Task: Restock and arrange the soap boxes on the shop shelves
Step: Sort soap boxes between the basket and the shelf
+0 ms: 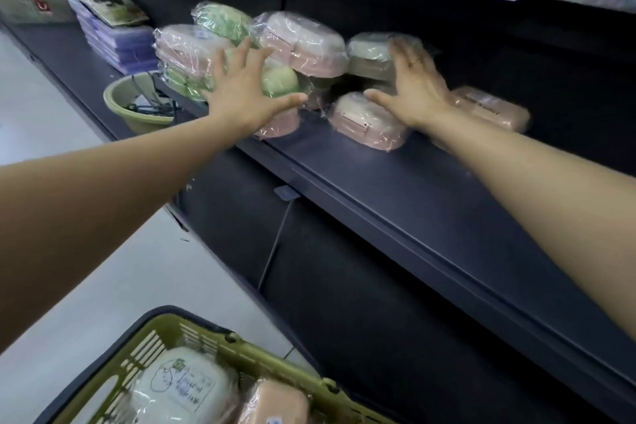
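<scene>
Head view: a heap of wrapped soap boxes (296,45), pink and green, sits on the dark shelf (430,217). The left hand (241,86) lies flat against the heap's left side, fingers straight and spread, holding nothing. The right hand (413,86) is just right of the heap, fingers straight and spread, its thumb over a pink box (364,124) at the heap's front; whether it touches is blurred. Another box (492,110) lies just right of the heap, behind the right wrist. Left of the heap stands a green bowl (137,113), and beyond it a stack of purple cases (117,41). Well below the heap, near the camera, a green basket (192,337) holds more boxes.
</scene>
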